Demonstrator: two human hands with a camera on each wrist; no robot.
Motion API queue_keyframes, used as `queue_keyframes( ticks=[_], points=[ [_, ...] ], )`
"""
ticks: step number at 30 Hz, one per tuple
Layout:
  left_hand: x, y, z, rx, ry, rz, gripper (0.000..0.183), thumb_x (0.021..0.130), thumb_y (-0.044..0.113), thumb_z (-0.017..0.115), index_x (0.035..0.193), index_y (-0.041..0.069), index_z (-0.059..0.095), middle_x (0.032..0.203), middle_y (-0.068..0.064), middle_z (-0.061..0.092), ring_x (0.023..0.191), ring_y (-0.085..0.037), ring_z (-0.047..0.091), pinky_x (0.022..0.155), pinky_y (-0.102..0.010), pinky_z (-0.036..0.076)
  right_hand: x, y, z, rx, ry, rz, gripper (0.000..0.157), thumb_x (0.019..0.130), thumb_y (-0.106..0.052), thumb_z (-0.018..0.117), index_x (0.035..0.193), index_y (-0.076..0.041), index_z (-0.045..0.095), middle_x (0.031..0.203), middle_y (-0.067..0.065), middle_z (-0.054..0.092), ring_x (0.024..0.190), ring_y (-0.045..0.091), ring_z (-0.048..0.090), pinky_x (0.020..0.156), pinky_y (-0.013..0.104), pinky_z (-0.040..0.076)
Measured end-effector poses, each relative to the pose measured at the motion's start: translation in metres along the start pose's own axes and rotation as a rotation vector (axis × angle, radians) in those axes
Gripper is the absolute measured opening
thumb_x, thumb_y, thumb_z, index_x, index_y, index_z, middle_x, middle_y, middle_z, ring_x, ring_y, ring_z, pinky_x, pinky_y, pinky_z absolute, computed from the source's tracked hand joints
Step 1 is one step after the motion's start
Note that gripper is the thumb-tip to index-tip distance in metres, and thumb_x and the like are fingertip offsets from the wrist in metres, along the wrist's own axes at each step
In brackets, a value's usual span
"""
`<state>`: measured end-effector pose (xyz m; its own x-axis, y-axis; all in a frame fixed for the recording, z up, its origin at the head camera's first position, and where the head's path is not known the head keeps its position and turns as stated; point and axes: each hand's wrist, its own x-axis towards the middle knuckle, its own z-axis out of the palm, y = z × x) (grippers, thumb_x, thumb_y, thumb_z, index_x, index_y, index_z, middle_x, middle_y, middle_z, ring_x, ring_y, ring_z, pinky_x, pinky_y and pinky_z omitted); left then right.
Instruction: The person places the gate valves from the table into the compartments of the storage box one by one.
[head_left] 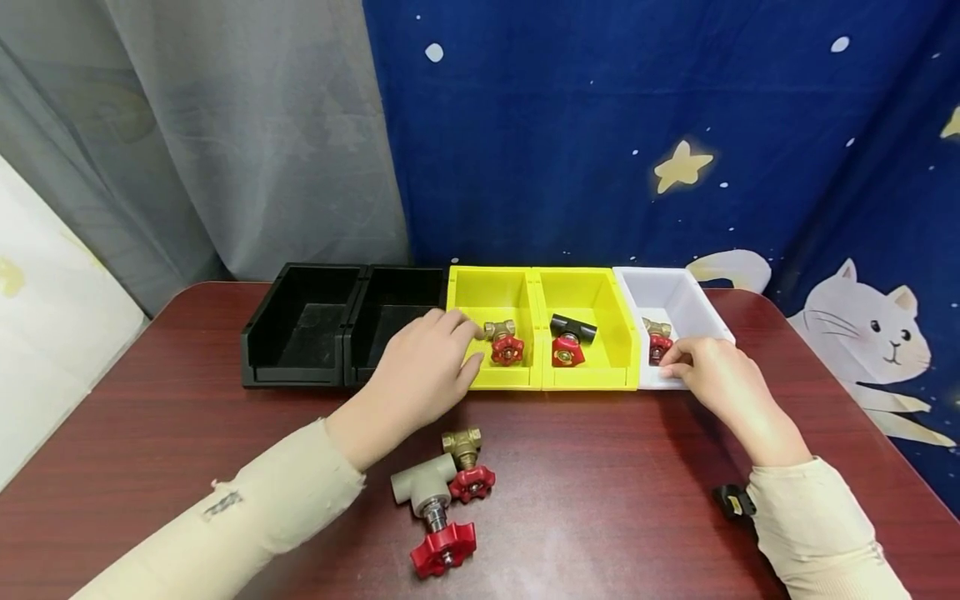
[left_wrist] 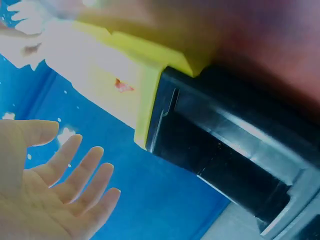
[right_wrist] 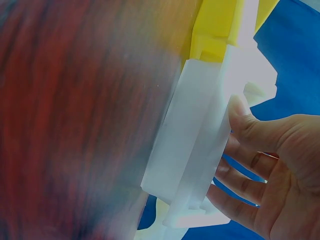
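Note:
My left hand, fingers loosely spread, hovers at the front left of the left yellow bin. In the left wrist view its palm and fingers hold nothing. That bin contains a brass valve with a red handwheel. My right hand reaches to the front of the white bin, its thumb at the front rim and its fingertips beside another red-handled brass valve inside. In the right wrist view, the white bin's front wall hides that valve, and the visible fingers are loosely extended.
The right yellow bin holds a black tee valve. Two black bins stand at left. On the table lie a brass valve and a larger grey tee valve. Curtains hang behind.

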<state>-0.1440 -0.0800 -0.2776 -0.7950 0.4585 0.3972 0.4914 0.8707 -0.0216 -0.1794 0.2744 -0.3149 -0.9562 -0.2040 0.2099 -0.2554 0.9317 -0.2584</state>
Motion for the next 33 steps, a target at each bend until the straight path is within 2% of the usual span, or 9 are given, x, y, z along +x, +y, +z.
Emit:
queue_keyframes(
  ticks=[8,14,18,25,30,33],
  points=[
    [-0.047,0.000,-0.009,-0.035,-0.037,-0.016,0.026,0.087,0.035,0.060,0.103,0.015,0.065,0.106,0.002,0.059,0.099,-0.017,0.054,0.085,-0.035,0.048,0.001,0.000,0.001,0.001,0.001,-0.001,0.006,0.080,-0.019,0.072,0.076,-0.016,0.070,0.084,0.011,0.067,0.072,0.029,0.058,0.063,0.051,0.045],
    [-0.073,0.001,-0.019,-0.085,-0.063,-0.047,0.028,0.086,0.041,0.060,0.102,0.019,0.065,0.105,0.006,0.059,0.100,-0.013,0.054,0.086,-0.034,0.048,0.000,-0.001,0.000,0.000,-0.005,0.005,0.005,0.080,-0.018,0.072,0.076,-0.016,0.070,0.084,0.011,0.067,0.071,0.029,0.058,0.062,0.051,0.045],
    [-0.084,0.004,-0.023,-0.118,-0.084,-0.075,0.027,0.085,0.041,0.062,0.103,0.021,0.065,0.105,0.008,0.058,0.100,-0.011,0.054,0.085,-0.034,0.048,0.000,-0.001,-0.001,0.001,-0.012,0.010,0.005,0.080,-0.018,0.072,0.076,-0.016,0.070,0.085,0.011,0.067,0.072,0.029,0.058,0.062,0.051,0.044],
    [-0.100,0.014,-0.026,-0.158,-0.170,-0.148,0.034,0.083,0.048,0.062,0.107,0.024,0.063,0.105,0.014,0.056,0.095,-0.004,0.052,0.083,-0.030,0.048,-0.001,-0.001,-0.001,-0.002,-0.009,0.011,0.005,0.080,-0.018,0.072,0.076,-0.016,0.070,0.085,0.010,0.067,0.072,0.029,0.058,0.062,0.051,0.045],
    [-0.107,0.019,-0.023,-0.173,-0.179,-0.130,0.039,0.081,0.050,0.064,0.110,0.025,0.061,0.106,0.014,0.056,0.091,-0.001,0.049,0.078,-0.027,0.048,0.000,-0.001,-0.001,0.001,-0.014,0.012,0.005,0.080,-0.018,0.072,0.076,-0.017,0.070,0.085,0.010,0.067,0.073,0.030,0.058,0.063,0.051,0.044],
    [-0.110,0.022,-0.020,-0.175,-0.201,-0.118,0.045,0.082,0.057,0.059,0.113,0.024,0.060,0.107,0.013,0.055,0.092,-0.001,0.049,0.078,-0.026,0.048,0.000,-0.001,-0.001,0.000,-0.014,0.011,0.005,0.080,-0.018,0.072,0.076,-0.017,0.070,0.085,0.010,0.067,0.073,0.030,0.058,0.062,0.051,0.044]
  ],
)
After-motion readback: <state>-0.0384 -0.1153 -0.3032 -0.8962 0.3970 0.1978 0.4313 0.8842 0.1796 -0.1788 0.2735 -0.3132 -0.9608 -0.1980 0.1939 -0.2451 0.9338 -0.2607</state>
